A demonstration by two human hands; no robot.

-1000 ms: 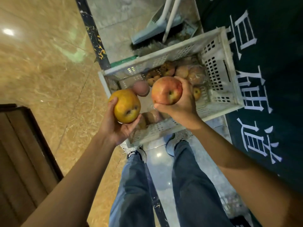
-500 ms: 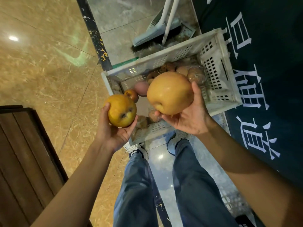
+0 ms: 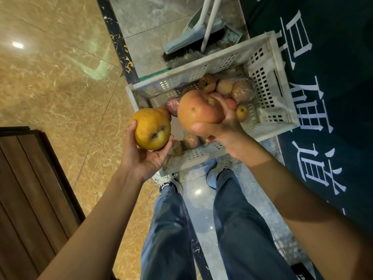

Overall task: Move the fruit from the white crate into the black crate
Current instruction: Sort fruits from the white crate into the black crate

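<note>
A white slotted crate (image 3: 268, 81) stands on the floor in front of my feet and holds several apples and other fruit (image 3: 241, 90). My left hand (image 3: 144, 156) is raised above the crate's near left corner, palm up, gripping a yellow-brown bruised apple (image 3: 152, 128). My right hand (image 3: 224, 126) is over the crate's middle, holding a large reddish-orange apple (image 3: 198, 111) from the right side and below. No black crate is in view.
A broom and dustpan (image 3: 193, 35) lie behind the crate. A dark mat with white characters (image 3: 323, 118) covers the right side. A dark wooden panel (image 3: 30, 188) is at the left. My legs and shoes (image 3: 171, 184) are just in front of the crate.
My right hand has turned its apple over, showing first the red side, then a pale yellow side, now the reddish-orange side. My left hand has held its apple almost still.
</note>
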